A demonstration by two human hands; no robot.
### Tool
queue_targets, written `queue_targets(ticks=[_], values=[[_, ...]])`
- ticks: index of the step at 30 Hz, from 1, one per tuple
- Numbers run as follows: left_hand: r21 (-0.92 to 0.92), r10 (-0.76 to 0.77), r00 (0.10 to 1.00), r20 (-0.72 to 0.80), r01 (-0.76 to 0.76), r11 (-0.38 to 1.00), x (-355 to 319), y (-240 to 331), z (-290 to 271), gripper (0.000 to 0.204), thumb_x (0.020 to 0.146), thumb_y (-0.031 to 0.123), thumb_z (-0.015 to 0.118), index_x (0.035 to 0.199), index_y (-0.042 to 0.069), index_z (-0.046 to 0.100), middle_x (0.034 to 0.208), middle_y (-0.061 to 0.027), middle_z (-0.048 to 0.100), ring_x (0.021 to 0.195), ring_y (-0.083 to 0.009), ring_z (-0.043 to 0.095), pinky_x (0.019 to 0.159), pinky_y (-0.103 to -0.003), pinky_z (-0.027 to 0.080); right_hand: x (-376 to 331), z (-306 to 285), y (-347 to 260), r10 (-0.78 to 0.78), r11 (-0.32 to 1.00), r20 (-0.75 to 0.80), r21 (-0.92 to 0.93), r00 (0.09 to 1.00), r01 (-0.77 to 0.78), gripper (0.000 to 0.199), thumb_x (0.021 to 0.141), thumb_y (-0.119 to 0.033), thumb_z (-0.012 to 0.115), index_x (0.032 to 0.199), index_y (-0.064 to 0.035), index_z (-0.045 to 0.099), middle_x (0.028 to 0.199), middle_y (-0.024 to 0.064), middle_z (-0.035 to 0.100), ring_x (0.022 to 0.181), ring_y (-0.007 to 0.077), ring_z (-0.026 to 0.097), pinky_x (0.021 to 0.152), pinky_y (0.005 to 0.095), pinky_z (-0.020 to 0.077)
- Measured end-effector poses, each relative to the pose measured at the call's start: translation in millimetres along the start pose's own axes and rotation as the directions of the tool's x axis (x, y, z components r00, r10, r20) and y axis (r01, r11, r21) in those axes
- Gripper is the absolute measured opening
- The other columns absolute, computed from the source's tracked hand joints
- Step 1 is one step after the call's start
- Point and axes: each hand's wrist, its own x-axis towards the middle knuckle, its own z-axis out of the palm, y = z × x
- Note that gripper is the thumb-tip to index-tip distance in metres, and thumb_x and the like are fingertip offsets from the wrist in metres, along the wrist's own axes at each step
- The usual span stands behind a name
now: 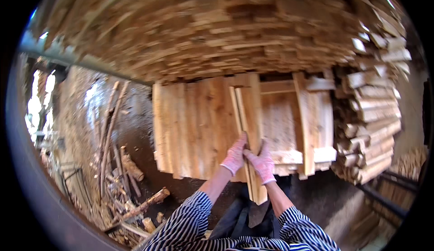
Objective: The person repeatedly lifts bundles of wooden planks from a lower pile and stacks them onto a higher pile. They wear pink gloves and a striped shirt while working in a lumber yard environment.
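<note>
Planks over the board row, near ends overhanging, our left hand and right hand gripping opposite edges. Even pressure should align them best; we'd mind the crosswise slat rightward. Beyond, a wood stack blocks us; billets crowd right, poles left.

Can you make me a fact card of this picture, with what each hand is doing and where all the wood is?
Left hand: pinkish glove, holding the long boards by their left side
Right hand: pinkish glove, on the same boards, right side
Sleeves: dark and white stripes
Beneath the boards: a row of planks
Far side: a big wood stack
Right: a pile of split pieces
Left: loose logs and long poles
</note>
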Motion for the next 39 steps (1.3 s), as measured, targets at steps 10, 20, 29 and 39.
queue_targets(ticks=[10, 20, 29, 39], values=[[0.055, 0.040, 0.997, 0.060, -0.043, 0.998, 3.0, -7.2, 15.1, 0.049, 0.099, 0.045, 0.060, 0.132, 0.009, 0.058, 0.123, -0.0078, 0.065, 0.113, -0.0206, 0.061, 0.100, -0.035, 0.050, 27.8, -54.0, 4.6, 0.159, 0.959, -0.120, -0.218, 0.980, -0.182, 0.091, 0.077, -0.049, 0.080, 0.140, 0.0065, 0.044, 0.125, 0.0269, 0.064, 0.117, 0.0369, 0.063, 0.099, 0.0410, 0.0492], [-0.009, -0.100, 0.991, 0.086, 0.101, 0.995, 23.1, 37.2, -25.7, 0.049, 0.098, 0.049, 0.060, 0.131, 0.013, 0.060, 0.124, -0.0062, 0.067, 0.112, -0.0277, 0.065, 0.097, -0.051, 0.053, 125.2, -36.5, 23.8, -0.007, 0.952, -0.023, -0.308, 1.000, 0.000, 0.082, 0.089, -0.056, 0.064, 0.139, 0.0039, 0.039, 0.130, 0.0328, 0.053, 0.119, 0.0467, 0.055, 0.100, 0.0476, 0.0457], [0.002, -0.101, 0.995, -0.025, 0.101, 0.995, 40.1, 33.0, -46.8, 0.053, 0.093, 0.052, 0.065, 0.127, 0.013, 0.061, 0.115, -0.0134, 0.070, 0.100, -0.0364, 0.068, 0.089, -0.059, 0.055, 121.9, -150.6, 79.6, -0.216, 0.757, -0.362, -0.649, 0.907, -0.079, 0.079, 0.086, -0.026, 0.070, 0.155, -0.0297, 0.032, 0.148, 0.0289, 0.042, 0.124, 0.0433, 0.053, 0.105, 0.0467, 0.0453], [0.051, -0.002, 0.999, 0.042, 0.000, 0.999, 36.5, 27.8, -45.3, 0.050, 0.099, 0.046, 0.059, 0.135, 0.011, 0.057, 0.131, -0.0061, 0.063, 0.120, -0.0258, 0.057, 0.108, -0.045, 0.044, 68.8, -48.8, 25.0, -0.279, 0.830, -0.188, -0.541, 0.942, 0.137, 0.072, 0.093, -0.048, 0.057, 0.150, -0.0079, 0.036, 0.148, 0.0355, 0.037, 0.131, 0.0493, 0.044, 0.109, 0.0467, 0.0401]])
